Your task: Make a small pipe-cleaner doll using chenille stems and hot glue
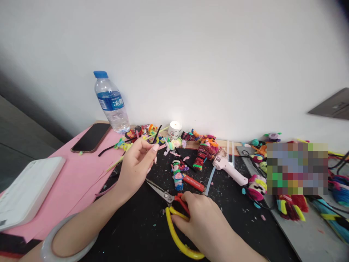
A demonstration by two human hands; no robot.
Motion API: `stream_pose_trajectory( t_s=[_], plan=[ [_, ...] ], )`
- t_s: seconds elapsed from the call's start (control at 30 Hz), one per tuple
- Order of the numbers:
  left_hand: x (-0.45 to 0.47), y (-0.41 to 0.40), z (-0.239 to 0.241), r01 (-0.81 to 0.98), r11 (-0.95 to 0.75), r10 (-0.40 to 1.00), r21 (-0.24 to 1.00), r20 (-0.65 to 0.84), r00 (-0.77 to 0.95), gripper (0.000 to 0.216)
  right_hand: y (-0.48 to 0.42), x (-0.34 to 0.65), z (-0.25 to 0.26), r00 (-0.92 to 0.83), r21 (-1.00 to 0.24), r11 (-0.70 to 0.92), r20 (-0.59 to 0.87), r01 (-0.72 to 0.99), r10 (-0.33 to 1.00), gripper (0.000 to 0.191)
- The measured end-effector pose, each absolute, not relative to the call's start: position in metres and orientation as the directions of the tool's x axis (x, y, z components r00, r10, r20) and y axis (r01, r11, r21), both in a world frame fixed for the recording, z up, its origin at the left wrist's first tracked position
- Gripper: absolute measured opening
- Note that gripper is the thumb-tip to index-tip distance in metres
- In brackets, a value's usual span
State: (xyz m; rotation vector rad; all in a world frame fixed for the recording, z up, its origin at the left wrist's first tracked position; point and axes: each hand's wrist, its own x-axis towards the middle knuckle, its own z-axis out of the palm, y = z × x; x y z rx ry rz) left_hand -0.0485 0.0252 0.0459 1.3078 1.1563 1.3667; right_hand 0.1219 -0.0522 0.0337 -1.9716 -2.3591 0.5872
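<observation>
The stem, thin and black, is pinched between thumb and fingertips of the left hand, raised above the far middle of the bench. Its long axis runs steeply up. The free end points up and a little right, toward the wall, and the lower end is hidden in the fingers. The light pinch and raised wrist seem meant to keep it clear of the clutter and in easy view.

Nearer the front edge, the right hand is closed over the handles of the scissors, which lie flat on the black mat. Whether its fingers pass through the loops is hidden. The blades are together and point up-left toward the left hand, and a yellow loop trails back to the front edge, probably how they fell for a quick pick-up.

Fuzzy little figures stand just beyond the blades, and a glue gun lies to their right. A lit candle sits at the back edge. A bottle and a phone occupy the back left corner, on a pink sheet. A pale bangle circles the left wrist.
</observation>
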Motion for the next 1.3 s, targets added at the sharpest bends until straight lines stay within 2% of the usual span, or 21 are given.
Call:
stream_pose_trajectory(
  t_s=[0.1, 0.2, 0.33, 0.47, 0.6, 0.8, 0.9, 1.0, 1.07, 1.13, 1.17, 1.3],
  plan=[
    [-0.046, 0.026, 0.041, 0.053, -0.17, 0.985, 0.984, 0.169, 0.016, 0.021, -0.053, 0.114, 0.034, -0.266, -0.264, 0.204, -0.223, 0.943, 0.938, 0.013],
    [-0.045, 0.029, 0.034, 0.115, -0.166, 0.982, 0.979, 0.154, 0.113, 0.017, -0.05, 0.117, 0.043, -0.32, -0.25, 0.278, -0.146, 0.927, 0.936, 0.009],
    [-0.047, 0.036, 0.024, 0.219, -0.132, 0.979, 0.967, 0.093, 0.179, 0.014, -0.025, 0.137, 0.061, -0.357, -0.309, 0.33, -0.032, 0.892, 0.934, 0.021],
    [-0.05, 0.043, 0.013, 0.335, -0.188, 0.973, 0.923, 0.127, 0.194, 0.012, 0.021, 0.159, 0.063, -0.349, -0.193, 0.372, 0.141, 0.908, 0.926, 0.017],
    [-0.052, 0.045, 0.003, 0.539, -0.337, 0.937, 0.772, 0.217, 0.274, 0.014, 0.054, 0.164, 0.046, -0.476, -0.002, 0.48, 0.13, 0.877, 0.87, 0.018],
    [-0.049, 0.043, -0.003, 0.707, -0.372, 0.917, 0.601, 0.118, 0.382, 0.028, 0.066, 0.16, 0.027, -0.485, -0.012, 0.49, 0.117, 0.872, 0.866, 0.016],
    [-0.049, 0.041, 0.001, 0.768, -0.363, 0.923, 0.527, 0.089, 0.375, 0.032, 0.068, 0.161, 0.026, -0.458, -0.056, 0.468, 0.137, 0.882, 0.879, 0.012],
    [-0.049, 0.039, 0.01, 0.766, -0.359, 0.932, 0.533, 0.173, 0.317, 0.029, 0.065, 0.163, 0.033, -0.398, -0.12, 0.424, 0.194, 0.898, 0.897, 0.009],
    [-0.048, 0.036, 0.017, 0.701, -0.382, 0.924, 0.602, 0.268, 0.274, 0.026, 0.057, 0.164, 0.043, -0.37, -0.211, 0.417, 0.229, 0.884, 0.9, 0.012],
    [-0.044, 0.031, 0.023, 0.581, -0.398, 0.917, 0.71, 0.307, 0.254, 0.022, 0.045, 0.163, 0.053, -0.342, -0.494, 0.427, 0.257, 0.757, 0.904, 0.013],
    [-0.042, 0.029, 0.024, 0.519, -0.395, 0.917, 0.758, 0.292, 0.271, 0.021, 0.038, 0.162, 0.057, -0.35, -0.569, 0.433, 0.255, 0.699, 0.901, 0.013],
    [-0.034, 0.018, 0.026, 0.368, -0.326, 0.906, 0.871, 0.178, 0.383, 0.02, 0.016, 0.155, 0.064, -0.384, -0.694, 0.429, 0.232, 0.579, 0.894, 0.016]
  ],
)
